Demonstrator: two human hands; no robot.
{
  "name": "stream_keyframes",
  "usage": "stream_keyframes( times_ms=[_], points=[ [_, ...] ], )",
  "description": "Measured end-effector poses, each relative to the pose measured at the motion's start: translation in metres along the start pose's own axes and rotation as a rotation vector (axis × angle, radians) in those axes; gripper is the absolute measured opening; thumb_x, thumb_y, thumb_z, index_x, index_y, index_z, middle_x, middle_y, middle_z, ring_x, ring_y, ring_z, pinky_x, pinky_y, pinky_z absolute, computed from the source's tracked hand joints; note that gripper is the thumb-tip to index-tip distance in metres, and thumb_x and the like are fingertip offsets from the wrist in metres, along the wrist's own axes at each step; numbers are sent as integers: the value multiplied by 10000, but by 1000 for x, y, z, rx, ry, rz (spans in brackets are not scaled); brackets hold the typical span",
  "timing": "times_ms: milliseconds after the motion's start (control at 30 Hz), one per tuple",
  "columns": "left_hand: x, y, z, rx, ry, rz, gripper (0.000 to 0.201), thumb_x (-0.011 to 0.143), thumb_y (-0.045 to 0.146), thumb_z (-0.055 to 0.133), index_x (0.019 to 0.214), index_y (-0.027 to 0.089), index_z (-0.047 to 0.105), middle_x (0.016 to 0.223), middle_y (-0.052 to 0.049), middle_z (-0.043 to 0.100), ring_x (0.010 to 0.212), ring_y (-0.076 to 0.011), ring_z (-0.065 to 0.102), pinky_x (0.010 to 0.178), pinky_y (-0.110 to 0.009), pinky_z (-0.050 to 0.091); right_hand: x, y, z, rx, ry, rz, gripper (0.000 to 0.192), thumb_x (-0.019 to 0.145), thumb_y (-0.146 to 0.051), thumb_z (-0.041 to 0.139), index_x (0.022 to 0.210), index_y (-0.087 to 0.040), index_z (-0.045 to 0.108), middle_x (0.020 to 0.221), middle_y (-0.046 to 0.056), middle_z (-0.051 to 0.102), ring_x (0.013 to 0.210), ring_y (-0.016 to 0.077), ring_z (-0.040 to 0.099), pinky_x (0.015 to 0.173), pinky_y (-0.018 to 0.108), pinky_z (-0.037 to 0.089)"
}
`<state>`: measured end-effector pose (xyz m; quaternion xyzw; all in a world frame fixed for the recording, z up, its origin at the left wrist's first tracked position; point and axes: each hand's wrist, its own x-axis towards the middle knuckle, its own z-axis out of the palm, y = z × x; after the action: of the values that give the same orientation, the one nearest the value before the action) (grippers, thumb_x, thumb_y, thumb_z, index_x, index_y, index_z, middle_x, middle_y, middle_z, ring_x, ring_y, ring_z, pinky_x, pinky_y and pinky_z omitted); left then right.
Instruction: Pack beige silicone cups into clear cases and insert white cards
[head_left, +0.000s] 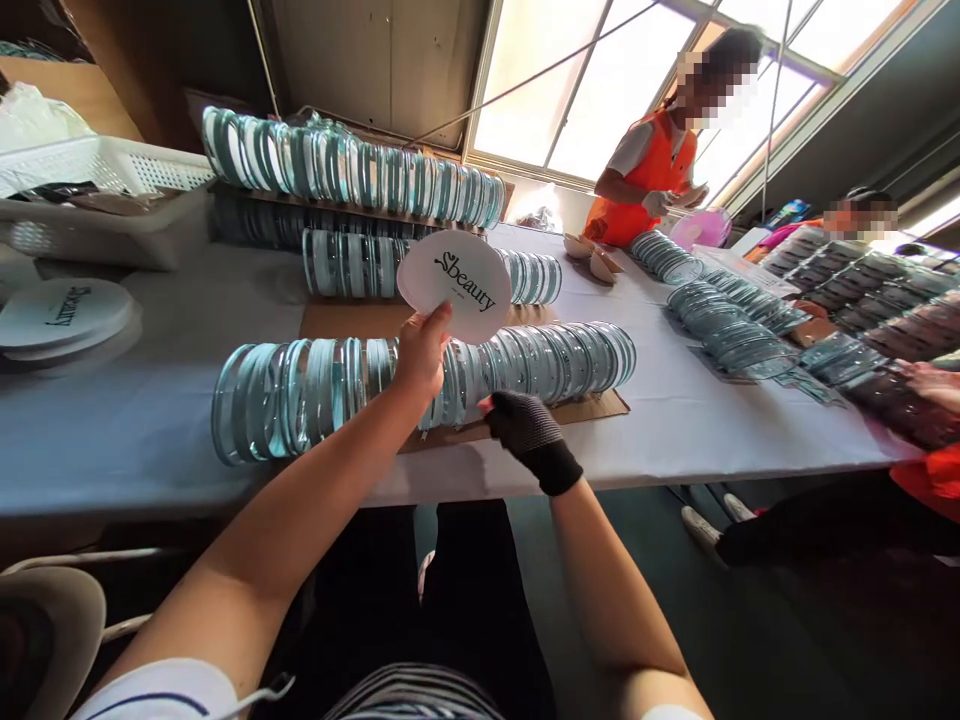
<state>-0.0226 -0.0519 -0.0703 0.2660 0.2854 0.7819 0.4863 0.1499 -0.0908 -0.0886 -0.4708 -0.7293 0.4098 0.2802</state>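
Note:
My left hand [422,352] holds up a round white card [454,284] printed "beauty", pinched at its lower edge above the table. My right hand [525,425], in a dark knit glove, rests at the near row of clear round rimmed discs [300,390], which stand on edge on a brown cardboard sheet [592,408]; its fingers touch the row near the middle, and what they grip is hidden. Two more rows of the same discs [352,165] stand further back.
A stack of white printed cards [64,315] lies at the far left beside a white plastic basket [97,175]. A person in an orange vest [649,170] works at the table's far end. More discs [720,320] and another person's hand [930,382] are on the right.

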Motion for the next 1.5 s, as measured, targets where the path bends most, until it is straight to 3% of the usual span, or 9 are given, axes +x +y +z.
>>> stream_keyframes(
  times_ms=[167, 300, 400, 567, 800, 967, 1100, 1367, 1500],
  points=[
    [-18, 7, 6, 23, -34, 13, 396, 640, 424, 809, 943, 198, 689, 1035, -75, 731, 1133, -276, 615, 933, -402, 491, 37, -37, -30, -311, 595, -393, 519, 921, -440, 434, 1381, -201, 457, 1258, 131, 621, 1083, 220, 617, 886, 383, 523],
    [-39, 19, 0, 10, -6, -115, 439, 622, 427, 821, 970, 199, 681, 976, -72, 734, 996, -267, 677, 818, -382, 546, 35, -54, -10, -595, 715, -575, 627, 886, -362, 475, 1475, -191, 339, 1477, 150, 427, 1357, 274, 403, 1071, 494, 405],
    [-47, 25, -9, -6, 7, -142, 439, 601, 413, 833, 943, 182, 684, 927, -77, 735, 944, -259, 690, 789, -369, 555, 19, -57, 17, -677, 719, -632, 490, 898, -307, 447, 1377, -205, 478, 1382, 141, 520, 1265, 273, 495, 1009, 472, 455],
    [-63, 33, -11, 13, -22, -179, 426, 602, 446, 836, 896, 178, 684, 860, -62, 733, 860, -248, 703, 737, -363, 570, 12, -56, 32, -513, 735, -439, 329, 927, -381, 405, 901, -172, 658, 803, 91, 684, 733, 205, 631, 684, 314, 523],
    [-41, 54, -11, -23, -35, -157, 358, 666, 430, 812, 921, 220, 676, 940, -59, 737, 1033, -273, 673, 879, -408, 563, -33, -43, 8, -467, 1114, -94, 465, 924, -461, 360, 1056, -114, 640, 914, 185, 667, 875, 301, 639, 719, 414, 518],
    [18, 53, -33, -8, 97, -89, 316, 708, 389, 790, 971, 256, 675, 1069, -68, 717, 1166, -285, 601, 1060, -527, 418, -94, -29, 27, -713, 745, -115, 432, 941, -384, 367, 1170, -147, 646, 955, 169, 703, 842, 270, 679, 713, 344, 530],
    [34, 45, -45, -17, 150, -118, 314, 710, 381, 791, 980, 272, 674, 1096, -66, 712, 1173, -274, 581, 1120, -592, 293, -99, -33, 55, -765, 450, -101, 437, 971, -346, 315, 1258, -203, 613, 974, 121, 730, 771, 229, 683, 667, 296, 506],
    [25, 47, -43, -48, 135, -95, 232, 709, 325, 788, 888, 246, 662, 1108, -59, 708, 1168, -258, 585, 1117, -577, 299, -21, -33, 72, -879, 251, -33, 377, 963, -346, 382, 1232, -145, 556, 833, 97, 710, 696, 199, 657, 598, 241, 370],
    [24, 46, -42, -69, 115, -85, 270, 687, 317, 803, 899, 236, 657, 1109, -56, 709, 1185, -265, 580, 1100, -574, 329, -23, -29, 66, -825, 383, -8, 346, 969, -362, 341, 1051, -148, 600, 793, 90, 694, 693, 195, 641, 610, 247, 365]
  ],
)
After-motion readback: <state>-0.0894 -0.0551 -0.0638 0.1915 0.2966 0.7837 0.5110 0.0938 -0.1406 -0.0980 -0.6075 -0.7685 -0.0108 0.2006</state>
